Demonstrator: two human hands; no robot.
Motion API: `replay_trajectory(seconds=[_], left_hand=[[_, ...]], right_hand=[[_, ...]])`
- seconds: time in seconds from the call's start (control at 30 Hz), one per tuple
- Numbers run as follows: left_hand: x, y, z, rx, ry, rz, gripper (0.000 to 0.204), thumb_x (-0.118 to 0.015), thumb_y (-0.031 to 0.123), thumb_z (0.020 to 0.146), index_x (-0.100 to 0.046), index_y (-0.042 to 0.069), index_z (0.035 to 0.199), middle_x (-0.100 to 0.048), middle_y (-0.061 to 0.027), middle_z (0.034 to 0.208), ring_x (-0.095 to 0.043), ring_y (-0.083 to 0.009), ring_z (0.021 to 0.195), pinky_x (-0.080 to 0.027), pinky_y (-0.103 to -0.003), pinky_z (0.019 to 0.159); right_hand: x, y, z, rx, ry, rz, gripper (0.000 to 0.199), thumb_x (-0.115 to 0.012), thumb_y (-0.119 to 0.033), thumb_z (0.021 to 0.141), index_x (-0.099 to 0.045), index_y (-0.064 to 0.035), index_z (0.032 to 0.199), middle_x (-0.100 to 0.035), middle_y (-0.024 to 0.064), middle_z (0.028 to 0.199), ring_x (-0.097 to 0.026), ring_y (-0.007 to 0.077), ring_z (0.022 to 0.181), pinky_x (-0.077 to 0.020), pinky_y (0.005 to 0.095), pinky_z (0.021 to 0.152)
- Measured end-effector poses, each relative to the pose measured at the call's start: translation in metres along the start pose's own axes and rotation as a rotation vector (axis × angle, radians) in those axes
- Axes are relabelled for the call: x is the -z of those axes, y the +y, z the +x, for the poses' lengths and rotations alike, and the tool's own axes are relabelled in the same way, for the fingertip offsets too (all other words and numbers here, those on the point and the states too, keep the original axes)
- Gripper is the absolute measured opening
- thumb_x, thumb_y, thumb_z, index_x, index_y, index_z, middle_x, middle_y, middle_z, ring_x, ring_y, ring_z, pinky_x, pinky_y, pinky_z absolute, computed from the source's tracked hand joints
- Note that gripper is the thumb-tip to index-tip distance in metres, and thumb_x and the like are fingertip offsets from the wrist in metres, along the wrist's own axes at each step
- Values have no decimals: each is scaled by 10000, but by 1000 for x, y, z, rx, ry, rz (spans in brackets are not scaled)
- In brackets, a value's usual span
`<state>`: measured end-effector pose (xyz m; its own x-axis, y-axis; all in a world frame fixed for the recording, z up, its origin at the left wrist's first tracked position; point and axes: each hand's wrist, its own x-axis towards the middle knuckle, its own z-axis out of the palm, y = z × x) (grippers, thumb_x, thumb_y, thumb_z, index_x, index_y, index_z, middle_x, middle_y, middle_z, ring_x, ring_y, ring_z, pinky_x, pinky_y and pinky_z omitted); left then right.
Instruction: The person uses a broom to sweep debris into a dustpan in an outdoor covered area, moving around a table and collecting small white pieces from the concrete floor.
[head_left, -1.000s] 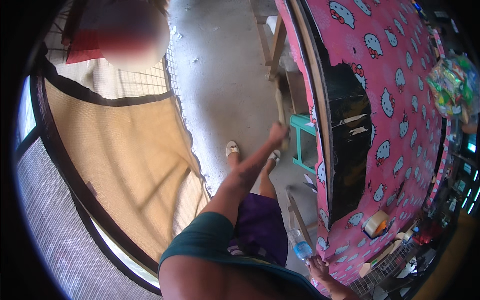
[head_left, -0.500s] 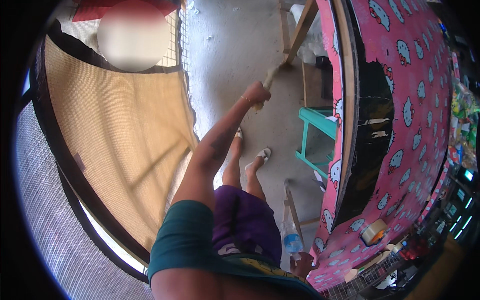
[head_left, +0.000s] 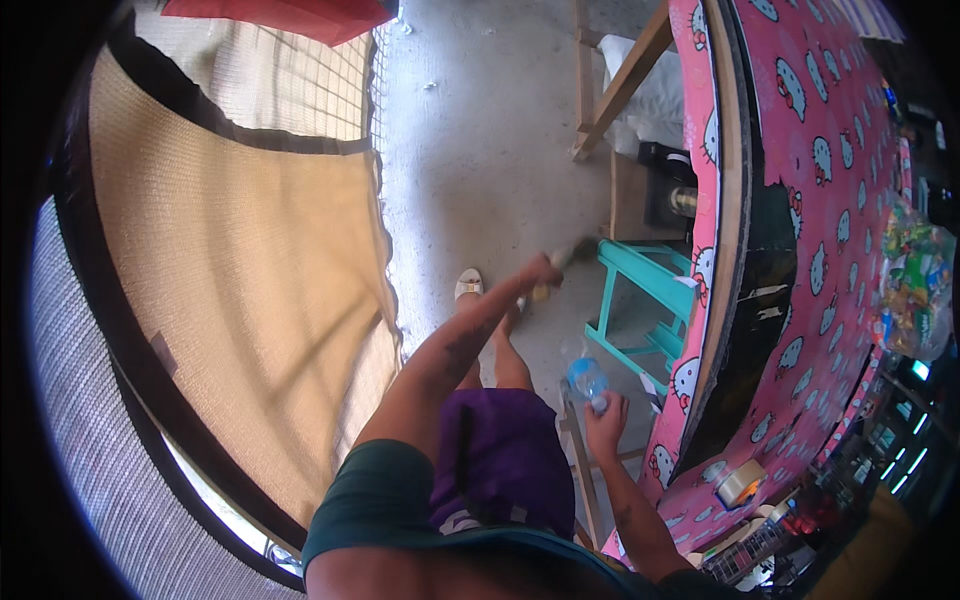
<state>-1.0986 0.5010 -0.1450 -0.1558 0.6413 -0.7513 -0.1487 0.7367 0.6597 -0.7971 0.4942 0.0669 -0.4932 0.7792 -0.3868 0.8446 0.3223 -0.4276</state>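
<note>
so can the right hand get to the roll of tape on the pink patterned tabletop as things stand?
Probably not at once. The right hand is wrapped around a clear plastic bottle beside the table edge. The tan roll of tape lies in the open on the pink patterned tabletop, nothing covering it, but the fingers are occupied.

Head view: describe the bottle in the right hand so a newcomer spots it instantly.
Find the long table draped in pink cartoon-cat cloth, then the turquoise stool beside it. Just below the stool, the right hand grips a small clear bottle, the only blue-tinted one there.
</note>
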Motion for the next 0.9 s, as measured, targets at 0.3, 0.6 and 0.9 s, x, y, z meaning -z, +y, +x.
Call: replay_trajectory(seconds=[0.3,0.6,0.9], left_hand=[[-48,20,-142,-114,379,-53,645,-638,141,740,-392,3,1320,-610,-263,1036,-617,-416,944,-484,-420,846],[-70,-6,-224,212,336,-574,712,-625,121,753,-286,40,1374,-596,-216,1057,-626,-285,923,-495,-360,816],[-49,26,-210,290,300,-564,718,-636,114,774,-271,95,1392,-621,-200,991,-644,-265,858,-508,-367,764]], right_hand=[[-106,91,254,-497,550,211,360,-733,-97,684,-572,1,991,-600,184,1020,-572,361,959,-457,456,859],[-140,139,450,-719,756,288,347,-787,-156,711,-659,-1,993,-679,143,979,-663,237,833,-539,391,703],[-96,178,517,-789,733,672,543,-738,-189,801,-509,-61,1276,-607,142,1080,-639,254,883,-546,354,692]])
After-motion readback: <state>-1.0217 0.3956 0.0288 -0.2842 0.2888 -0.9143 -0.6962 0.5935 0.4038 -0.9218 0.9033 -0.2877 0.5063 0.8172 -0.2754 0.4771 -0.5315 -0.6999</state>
